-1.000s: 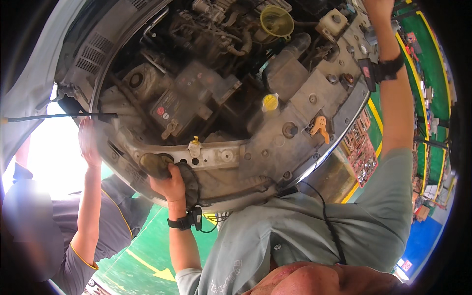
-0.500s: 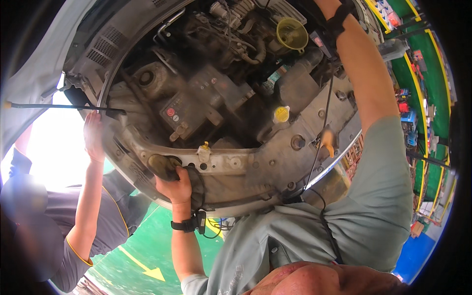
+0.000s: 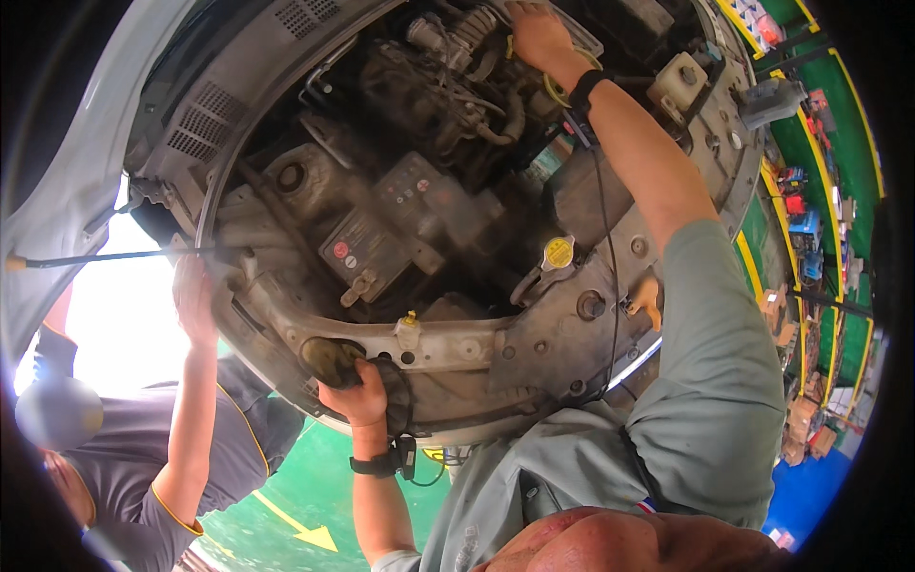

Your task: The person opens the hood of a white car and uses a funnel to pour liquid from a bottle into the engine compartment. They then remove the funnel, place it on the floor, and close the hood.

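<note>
Left hand (image 3: 356, 395) clasps a dark rounded object (image 3: 329, 363), probably steadying it; right hand (image 3: 539, 40), grip impossible to tell, has yellow funnel (image 3: 554, 92) near fingers.

Left hand (image 3: 357, 396) on dark rounded object (image 3: 329, 360); right hand (image 3: 541, 38) over engine bay (image 3: 457, 351)

No wording legible here! Round red and white marks (image 3: 340, 250) on the dark battery (image 3: 374, 244); yellow arrow (image 3: 303, 532), near left, on green floor (image 3: 305, 472).
</note>
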A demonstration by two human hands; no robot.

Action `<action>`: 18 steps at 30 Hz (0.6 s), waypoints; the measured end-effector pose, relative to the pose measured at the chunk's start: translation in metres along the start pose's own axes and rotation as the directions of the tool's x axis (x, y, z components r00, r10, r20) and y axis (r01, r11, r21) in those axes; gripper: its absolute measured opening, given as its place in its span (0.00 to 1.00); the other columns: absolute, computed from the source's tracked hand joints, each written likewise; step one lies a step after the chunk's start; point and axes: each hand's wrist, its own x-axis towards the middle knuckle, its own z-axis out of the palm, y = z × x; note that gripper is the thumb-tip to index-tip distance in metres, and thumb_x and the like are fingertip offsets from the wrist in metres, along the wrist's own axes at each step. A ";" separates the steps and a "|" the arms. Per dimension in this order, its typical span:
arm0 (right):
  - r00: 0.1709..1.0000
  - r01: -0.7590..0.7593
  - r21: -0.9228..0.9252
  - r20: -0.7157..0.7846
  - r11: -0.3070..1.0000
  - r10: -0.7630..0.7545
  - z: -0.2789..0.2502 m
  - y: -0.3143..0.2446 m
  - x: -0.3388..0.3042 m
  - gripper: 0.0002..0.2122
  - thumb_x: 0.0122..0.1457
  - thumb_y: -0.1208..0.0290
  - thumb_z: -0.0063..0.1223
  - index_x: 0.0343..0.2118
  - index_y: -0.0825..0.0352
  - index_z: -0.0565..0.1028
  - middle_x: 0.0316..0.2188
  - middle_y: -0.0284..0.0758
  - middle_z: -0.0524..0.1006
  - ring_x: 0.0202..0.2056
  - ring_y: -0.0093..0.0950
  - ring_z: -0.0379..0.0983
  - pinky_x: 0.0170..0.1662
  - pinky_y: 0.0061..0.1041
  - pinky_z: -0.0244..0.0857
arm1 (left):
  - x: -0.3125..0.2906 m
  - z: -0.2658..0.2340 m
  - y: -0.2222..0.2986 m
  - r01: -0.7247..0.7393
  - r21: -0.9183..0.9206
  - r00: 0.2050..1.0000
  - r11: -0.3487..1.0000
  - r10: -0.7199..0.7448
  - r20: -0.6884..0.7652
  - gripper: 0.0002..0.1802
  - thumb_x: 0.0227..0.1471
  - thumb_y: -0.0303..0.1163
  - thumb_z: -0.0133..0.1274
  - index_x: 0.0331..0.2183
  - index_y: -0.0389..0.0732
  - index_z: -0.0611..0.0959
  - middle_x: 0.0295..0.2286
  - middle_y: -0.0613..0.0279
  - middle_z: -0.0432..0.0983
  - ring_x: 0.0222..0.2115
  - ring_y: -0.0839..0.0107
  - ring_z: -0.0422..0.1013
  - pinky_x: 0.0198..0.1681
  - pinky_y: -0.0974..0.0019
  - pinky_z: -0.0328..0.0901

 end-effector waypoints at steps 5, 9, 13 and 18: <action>0.951 0.014 0.010 0.308 1.000 -0.016 -0.015 -0.023 -0.004 0.26 0.60 0.73 0.55 0.62 0.68 0.65 0.57 0.43 0.73 0.61 0.40 0.65 0.61 0.46 0.59 | -0.006 -0.003 -0.010 0.011 -0.046 0.998 0.999 -0.009 0.055 0.12 0.44 0.23 0.55 0.36 0.33 0.80 0.28 0.59 0.79 0.29 0.64 0.74 0.38 0.63 0.69; 0.924 0.086 -0.157 0.382 0.984 -0.020 -0.002 -0.033 -0.014 0.20 0.59 0.66 0.49 0.54 0.68 0.73 0.53 0.39 0.76 0.58 0.36 0.68 0.60 0.40 0.57 | -0.011 0.004 -0.005 0.096 -0.226 0.994 0.969 -0.104 -0.021 0.16 0.47 0.23 0.53 0.40 0.27 0.80 0.31 0.55 0.79 0.32 0.66 0.74 0.41 0.62 0.69; 0.888 0.044 -0.064 0.460 0.997 -0.009 0.003 -0.034 -0.018 0.19 0.61 0.68 0.55 0.55 0.68 0.75 0.55 0.43 0.74 0.57 0.41 0.65 0.62 0.45 0.53 | -0.009 -0.004 -0.013 -0.008 0.011 0.998 1.000 0.007 0.064 0.16 0.50 0.26 0.54 0.40 0.25 0.81 0.34 0.53 0.81 0.34 0.64 0.75 0.43 0.58 0.69; 0.872 0.028 0.006 0.488 1.000 -0.027 -0.005 -0.040 -0.012 0.08 0.61 0.67 0.60 0.40 0.62 0.84 0.45 0.39 0.80 0.54 0.43 0.67 0.59 0.45 0.55 | -0.017 -0.001 -0.011 0.066 -0.039 0.998 0.997 -0.065 0.019 0.16 0.49 0.26 0.54 0.39 0.25 0.80 0.34 0.50 0.80 0.33 0.60 0.76 0.40 0.59 0.71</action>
